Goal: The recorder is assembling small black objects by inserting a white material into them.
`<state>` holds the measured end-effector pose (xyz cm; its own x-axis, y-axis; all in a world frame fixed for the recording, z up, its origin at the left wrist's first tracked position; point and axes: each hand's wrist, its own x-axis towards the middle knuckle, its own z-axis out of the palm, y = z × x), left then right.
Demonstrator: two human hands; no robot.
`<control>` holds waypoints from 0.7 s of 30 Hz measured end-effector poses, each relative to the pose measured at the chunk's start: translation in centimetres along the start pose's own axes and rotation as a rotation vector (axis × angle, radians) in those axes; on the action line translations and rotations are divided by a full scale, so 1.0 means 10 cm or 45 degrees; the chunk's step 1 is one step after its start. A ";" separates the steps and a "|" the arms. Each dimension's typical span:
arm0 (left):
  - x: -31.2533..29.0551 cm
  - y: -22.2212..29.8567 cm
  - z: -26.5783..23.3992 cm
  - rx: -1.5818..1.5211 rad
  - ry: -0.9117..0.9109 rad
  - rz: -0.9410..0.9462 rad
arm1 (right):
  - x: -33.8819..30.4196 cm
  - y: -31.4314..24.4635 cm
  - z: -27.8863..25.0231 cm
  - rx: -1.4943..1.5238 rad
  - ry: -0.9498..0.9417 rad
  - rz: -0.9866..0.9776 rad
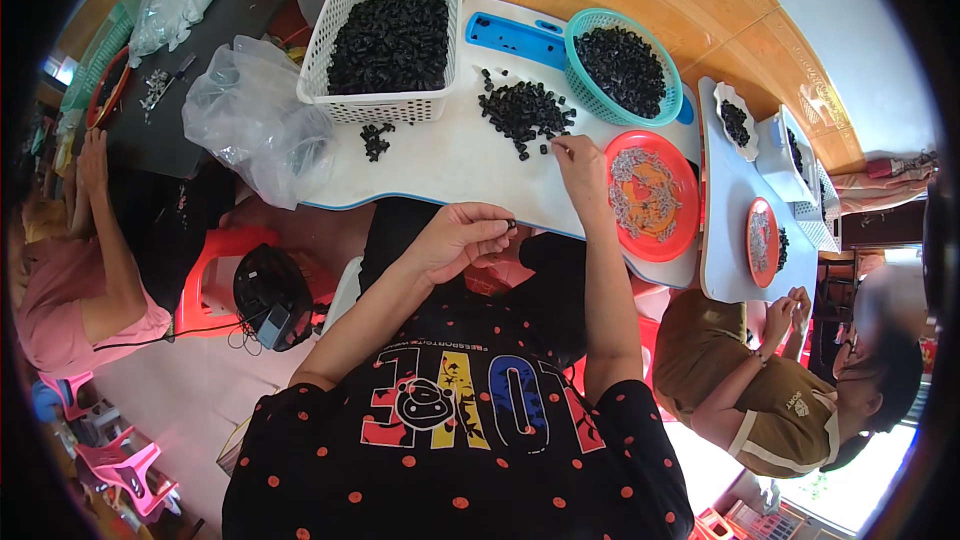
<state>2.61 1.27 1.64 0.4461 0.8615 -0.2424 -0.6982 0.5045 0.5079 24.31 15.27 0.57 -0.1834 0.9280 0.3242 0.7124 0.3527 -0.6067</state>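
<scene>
My left hand (462, 242) is held in front of my body, just off the table's near edge. Its thumb and forefinger pinch a small black plastic part (511, 225). Over the white table, my right hand (582, 168) reaches to the near right side of a loose pile of black plastic parts (525, 112). The fingers there are drawn together, and whatever lies between them is too small to make out. Just right of that hand is a red plate (688, 202) with many tiny pale pieces spread on it.
A white basket (378, 106) and a green basket (640, 122) hold more black parts. Between them lies a blue tray (515, 39). Clear plastic bags (258, 120) hang over the table's left edge. People work at tables on both sides; a red stool (215, 275) stands left.
</scene>
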 end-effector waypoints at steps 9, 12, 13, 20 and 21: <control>0.15 0.15 0.05 -0.004 0.009 0.036 | 0.16 0.07 0.04 -0.122 -0.058 -0.026; 0.18 0.19 0.06 -0.011 0.000 0.052 | 0.12 0.02 -0.02 -0.089 -0.179 0.013; 0.19 0.20 0.06 -0.009 0.007 0.048 | 0.12 0.01 -0.04 -0.061 -0.230 0.039; 0.25 0.15 0.06 0.012 0.005 0.024 | 0.23 0.06 0.04 -0.083 -0.008 -0.185; 0.25 0.16 0.06 0.017 0.008 0.022 | 0.27 0.08 0.07 -0.120 -0.035 -0.201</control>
<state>2.92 4.23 2.32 0.4305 0.8704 -0.2389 -0.6981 0.4889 0.5231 23.91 18.10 0.45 -0.3154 0.8655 0.3891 0.7334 0.4825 -0.4789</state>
